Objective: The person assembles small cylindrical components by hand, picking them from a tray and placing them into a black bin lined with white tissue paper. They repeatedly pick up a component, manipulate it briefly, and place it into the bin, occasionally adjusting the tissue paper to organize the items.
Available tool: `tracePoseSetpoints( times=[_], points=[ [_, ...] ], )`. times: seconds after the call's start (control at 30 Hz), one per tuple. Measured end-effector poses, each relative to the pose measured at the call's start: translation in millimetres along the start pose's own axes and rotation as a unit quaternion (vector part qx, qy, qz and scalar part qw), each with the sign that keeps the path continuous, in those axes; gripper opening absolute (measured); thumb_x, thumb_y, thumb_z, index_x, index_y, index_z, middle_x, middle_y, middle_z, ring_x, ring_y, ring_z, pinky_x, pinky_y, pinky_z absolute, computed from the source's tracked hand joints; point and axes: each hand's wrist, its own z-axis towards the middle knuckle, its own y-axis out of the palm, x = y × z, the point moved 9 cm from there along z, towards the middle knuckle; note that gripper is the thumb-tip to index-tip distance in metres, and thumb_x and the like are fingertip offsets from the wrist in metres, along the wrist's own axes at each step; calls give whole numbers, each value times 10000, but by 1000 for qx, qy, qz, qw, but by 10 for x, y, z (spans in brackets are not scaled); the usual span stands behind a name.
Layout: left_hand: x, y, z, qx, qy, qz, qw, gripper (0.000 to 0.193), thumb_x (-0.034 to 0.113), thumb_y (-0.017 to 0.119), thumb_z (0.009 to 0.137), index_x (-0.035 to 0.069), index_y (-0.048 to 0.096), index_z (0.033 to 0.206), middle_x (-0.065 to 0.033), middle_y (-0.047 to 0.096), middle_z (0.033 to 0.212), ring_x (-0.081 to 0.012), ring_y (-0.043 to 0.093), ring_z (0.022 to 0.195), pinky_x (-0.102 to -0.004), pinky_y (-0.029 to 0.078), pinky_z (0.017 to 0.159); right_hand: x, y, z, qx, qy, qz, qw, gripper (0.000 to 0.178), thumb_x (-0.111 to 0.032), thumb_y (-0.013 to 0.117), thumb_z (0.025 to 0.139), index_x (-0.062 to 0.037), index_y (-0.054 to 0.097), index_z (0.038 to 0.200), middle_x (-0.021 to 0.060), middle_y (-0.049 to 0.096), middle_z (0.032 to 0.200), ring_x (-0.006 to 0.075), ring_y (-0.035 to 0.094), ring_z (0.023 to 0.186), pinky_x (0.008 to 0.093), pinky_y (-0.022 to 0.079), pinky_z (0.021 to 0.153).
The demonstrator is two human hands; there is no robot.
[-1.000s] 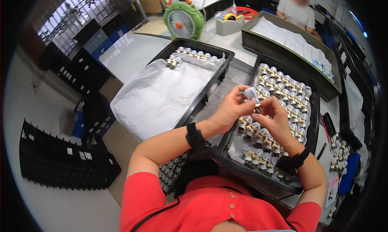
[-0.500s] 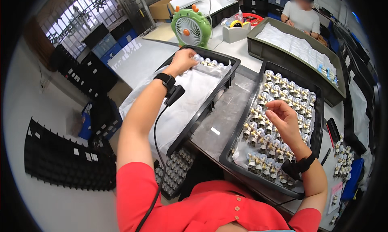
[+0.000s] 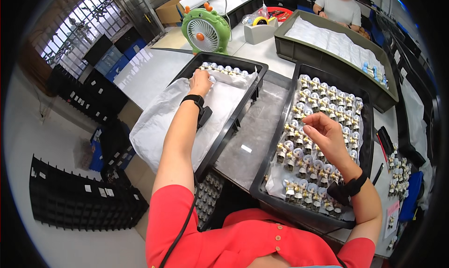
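Note:
My left hand (image 3: 200, 83) is closed over the near side of the white sheet in the left black tray (image 3: 223, 136). Between its fingers shows a pale, rounded figurine head (image 3: 212, 80); the rest of that figurine is hidden. Just beyond, a row of small figurines (image 3: 228, 70) with pale hair lies along the far end of this tray. My right hand (image 3: 327, 135) hovers above the right black tray (image 3: 255, 186), thumb and fingers bent with a gap between their tips. Beneath it several rows of similar figurines (image 3: 305, 164) in white and gold fill the tray.
A green fan (image 3: 206, 32) stands behind the left tray. At the back right, a grey-green bin (image 3: 322, 50) holds white wrapping and a few light-blue items. More figurines (image 3: 398, 179) lie along the right edge. A co-worker (image 3: 337, 8) sits at the far side.
My left hand has drawn back from the far row toward the middle of the sheet, uncovering more of that row. My right hand keeps nearly the same pose. The whole view has shifted slightly.

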Motion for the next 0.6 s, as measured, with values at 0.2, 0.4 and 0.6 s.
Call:
tracePoseSetpoints(
  times=[0.2,0.4,0.6],
  points=[
    [31,-50,-11,41,27,46,998,204,106,645,730,56,659,928,-173,584,1032,-354,588,957,-412,468,844,30,19,25,-3,-4,-4,1000,184,-105,637,835,13,619,974,54,657,851,101,623,787,244,495,739],
    [21,59,-18,14,37,90,995,233,69,577,786,33,572,1016,-209,593,1044,-374,599,970,-458,488,819,81,80,33,-31,5,-37,999,209,-136,652,819,8,632,969,60,665,840,109,628,758,250,501,712],
    [-85,-134,-53,42,21,41,998,385,201,704,698,80,628,1055,-176,608,1045,-325,579,996,-400,465,854,67,303,-62,-122,-55,-144,981,281,-117,705,747,10,622,983,131,649,927,203,627,896,309,486,810]
  ],
)
